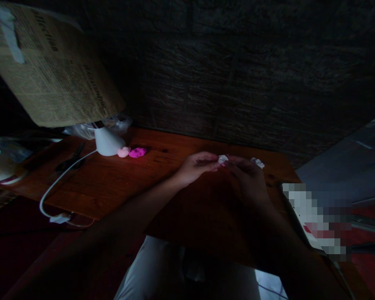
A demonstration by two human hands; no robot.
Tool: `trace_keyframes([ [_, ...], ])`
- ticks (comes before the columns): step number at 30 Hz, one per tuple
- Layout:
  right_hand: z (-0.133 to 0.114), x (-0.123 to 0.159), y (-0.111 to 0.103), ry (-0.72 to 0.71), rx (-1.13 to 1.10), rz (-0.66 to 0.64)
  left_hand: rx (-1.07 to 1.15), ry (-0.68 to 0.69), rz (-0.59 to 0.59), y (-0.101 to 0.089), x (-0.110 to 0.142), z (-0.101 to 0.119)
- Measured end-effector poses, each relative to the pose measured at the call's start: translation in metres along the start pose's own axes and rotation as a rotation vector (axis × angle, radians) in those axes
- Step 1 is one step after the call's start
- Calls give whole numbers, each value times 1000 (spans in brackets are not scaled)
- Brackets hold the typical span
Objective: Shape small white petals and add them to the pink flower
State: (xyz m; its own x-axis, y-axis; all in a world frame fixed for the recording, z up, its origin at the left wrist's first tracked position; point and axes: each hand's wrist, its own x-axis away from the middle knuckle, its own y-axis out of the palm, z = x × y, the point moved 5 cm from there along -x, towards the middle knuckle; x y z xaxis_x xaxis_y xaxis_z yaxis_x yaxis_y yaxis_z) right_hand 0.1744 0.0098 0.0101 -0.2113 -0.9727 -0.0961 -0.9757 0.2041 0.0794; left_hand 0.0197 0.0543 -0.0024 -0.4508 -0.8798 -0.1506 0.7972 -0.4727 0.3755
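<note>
My left hand (197, 167) and my right hand (248, 177) meet over the table, fingertips pinched on a small white piece (223, 159). A trace of pink shows at its lower edge, between the fingertips. Its material is too dim to make out. Just past my right hand lies a crumpled white piece (257, 163). Farther left, a pale pink lump (123, 151) and a bright magenta lump (138, 152) sit side by side at the foot of a lamp.
The white lamp base (108, 142) carries a newsprint-patterned shade (59, 71); its white cable (45, 193) loops off the front edge. Dark scissors (70, 163) lie left of it on the wooden table (112, 183). At right rests a pixelated device (303, 225). A dark brick-patterned wall (206, 75) stands behind.
</note>
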Motion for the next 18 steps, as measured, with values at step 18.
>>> trace_keyframes([
  [18,1,0,3,23,-30,-16,35,-45,26,-2,-1,-5],
])
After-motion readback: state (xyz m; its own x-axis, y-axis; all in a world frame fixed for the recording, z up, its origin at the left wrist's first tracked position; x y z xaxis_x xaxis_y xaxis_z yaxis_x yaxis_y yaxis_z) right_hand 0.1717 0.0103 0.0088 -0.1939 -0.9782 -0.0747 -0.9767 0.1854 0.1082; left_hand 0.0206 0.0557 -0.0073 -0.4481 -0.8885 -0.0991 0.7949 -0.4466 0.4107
